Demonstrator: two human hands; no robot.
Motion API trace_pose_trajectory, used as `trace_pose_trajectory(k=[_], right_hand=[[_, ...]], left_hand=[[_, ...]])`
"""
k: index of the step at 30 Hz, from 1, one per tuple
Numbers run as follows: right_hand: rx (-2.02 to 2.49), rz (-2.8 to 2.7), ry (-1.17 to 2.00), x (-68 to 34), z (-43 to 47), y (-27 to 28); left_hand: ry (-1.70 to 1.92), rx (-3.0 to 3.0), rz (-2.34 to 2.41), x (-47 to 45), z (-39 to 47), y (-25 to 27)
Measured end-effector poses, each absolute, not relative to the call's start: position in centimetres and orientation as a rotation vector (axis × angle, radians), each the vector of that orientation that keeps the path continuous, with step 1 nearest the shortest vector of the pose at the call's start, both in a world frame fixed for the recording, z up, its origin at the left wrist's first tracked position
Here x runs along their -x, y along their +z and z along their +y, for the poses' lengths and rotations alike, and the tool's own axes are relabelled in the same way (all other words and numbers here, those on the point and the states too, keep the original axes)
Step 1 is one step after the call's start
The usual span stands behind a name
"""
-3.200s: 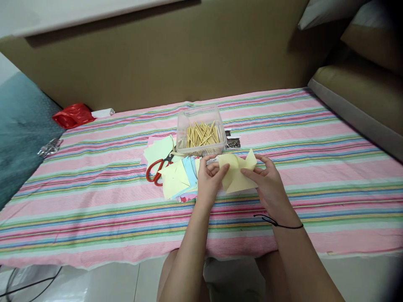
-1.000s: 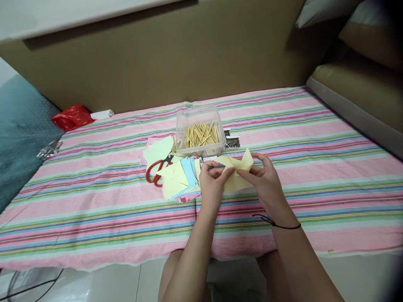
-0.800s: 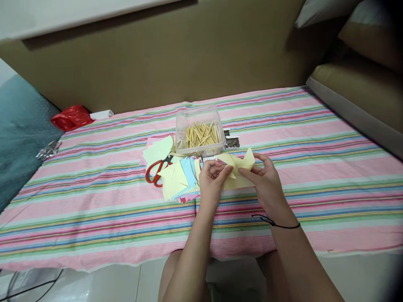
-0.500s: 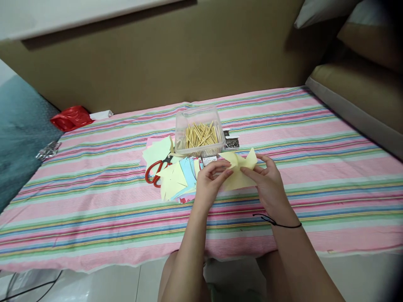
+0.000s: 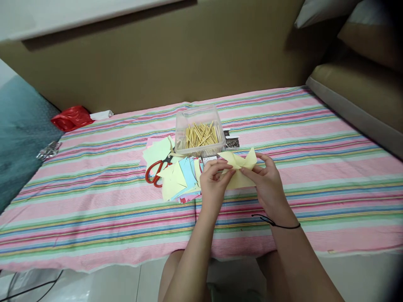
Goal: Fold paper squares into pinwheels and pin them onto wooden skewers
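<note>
Lg olive-brown panel [image 5: 157,63] spans upper frame w/ white ledge [image 5: 78,12] at upper L. Teal fabric [image 5: 25,117] far L; brown cushion [image 5: 355,92] on R. Pink striped cloth [image 5: 94,226] across mid frame. Pale tile flr [image 5: 113,285] at btm, bright glare lower L.

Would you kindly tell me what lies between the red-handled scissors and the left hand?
In the head view, cut paper pieces, pale yellow and light blue on top, lie between the red-handled scissors and the left hand.
</note>
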State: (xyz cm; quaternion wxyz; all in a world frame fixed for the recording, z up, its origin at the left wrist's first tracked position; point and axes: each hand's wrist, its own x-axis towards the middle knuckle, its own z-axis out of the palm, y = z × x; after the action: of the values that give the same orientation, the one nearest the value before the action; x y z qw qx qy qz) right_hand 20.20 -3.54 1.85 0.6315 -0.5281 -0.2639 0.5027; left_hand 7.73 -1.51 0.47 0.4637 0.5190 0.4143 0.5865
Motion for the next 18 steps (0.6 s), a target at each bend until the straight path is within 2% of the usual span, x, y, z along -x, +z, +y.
trace_pose_trajectory(k=[4,12,18], right_hand=[[1.204,-0.600,1.151,-20.20,-3.56,1.86],[1.219,-0.677,1.108,-20.37,-3.48,1.53],[1.242,-0.749,1.116,-20.37,-3.60,1.68]], left_hand=[[1.428,-1.285,1.008,-7.73,-1.48,0.38],[1.313,-0.763,0.923,-8.17,-1.68,0.65],[1.188,-0.663,0.960,-7.85,-1.77,1.24]])
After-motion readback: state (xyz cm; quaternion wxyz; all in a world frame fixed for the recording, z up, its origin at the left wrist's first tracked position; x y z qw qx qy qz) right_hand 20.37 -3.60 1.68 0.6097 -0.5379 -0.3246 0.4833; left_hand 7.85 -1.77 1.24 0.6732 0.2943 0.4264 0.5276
